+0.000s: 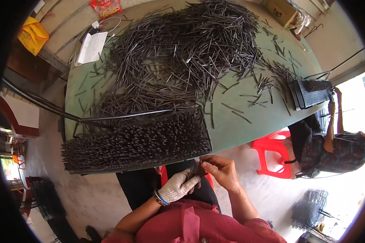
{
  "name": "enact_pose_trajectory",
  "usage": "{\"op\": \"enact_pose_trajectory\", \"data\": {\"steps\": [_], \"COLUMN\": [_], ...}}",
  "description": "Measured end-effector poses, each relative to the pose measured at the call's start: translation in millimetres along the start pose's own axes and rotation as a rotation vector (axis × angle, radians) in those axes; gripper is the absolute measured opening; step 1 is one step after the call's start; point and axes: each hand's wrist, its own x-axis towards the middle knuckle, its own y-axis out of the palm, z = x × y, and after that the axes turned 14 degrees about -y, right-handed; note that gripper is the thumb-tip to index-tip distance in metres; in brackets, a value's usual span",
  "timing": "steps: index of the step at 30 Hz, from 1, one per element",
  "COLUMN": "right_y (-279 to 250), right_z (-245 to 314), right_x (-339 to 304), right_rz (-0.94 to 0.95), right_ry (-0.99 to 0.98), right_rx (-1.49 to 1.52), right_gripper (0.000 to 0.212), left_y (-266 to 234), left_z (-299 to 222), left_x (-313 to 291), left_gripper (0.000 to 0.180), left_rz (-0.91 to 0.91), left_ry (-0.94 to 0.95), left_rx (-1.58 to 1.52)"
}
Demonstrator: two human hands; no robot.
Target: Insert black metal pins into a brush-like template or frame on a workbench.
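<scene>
My left hand (178, 186), in a white knit glove with bare fingertips, is closed around a small bunch of thin dark sticks (195, 170) above my lap. My bare right hand (222, 172) pinches at the top of that bunch with thumb and forefinger; whether it grips one stick is too small to tell. Just beyond both hands, at the table's near edge, sits a long black rack (138, 141) packed with upright dark sticks. Behind the rack spreads a large loose heap of the same sticks (186, 44).
The green table (231, 129) has stray sticks scattered over it. A black metal bar (125, 115) crosses behind the rack. At right, another person (336, 150) works at a second rack (312, 91) beside a red stool (271, 156). Paper (91, 47) and cables lie far left; a cardboard box (282, 14) stands far right.
</scene>
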Motion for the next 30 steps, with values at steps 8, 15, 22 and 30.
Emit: {"op": "enact_pose_trajectory", "data": {"steps": [8,15,22,30], "right_y": [-10,-19,-14,-5], "right_z": [47,73,70,51], "right_x": [13,87,113,120], "right_rz": [-0.199,-0.441,-0.387,-0.277], "right_ry": [-0.232,-0.788,-0.819,-0.949], "right_rx": [-0.16,-0.656,-0.748,-0.876], "right_gripper": [0.015,0.011,0.013,0.014], "left_y": [-13,-16,-28,-33], "left_z": [-6,-2,16,22], "left_x": [-3,-13,-29,-54], "left_gripper": [0.032,0.029,0.017,0.017], "left_rz": [0.044,0.094,0.051,-0.027], "left_ry": [0.046,-0.018,0.029,-0.019], "left_rx": [-0.011,-0.105,-0.199,-0.223]}}
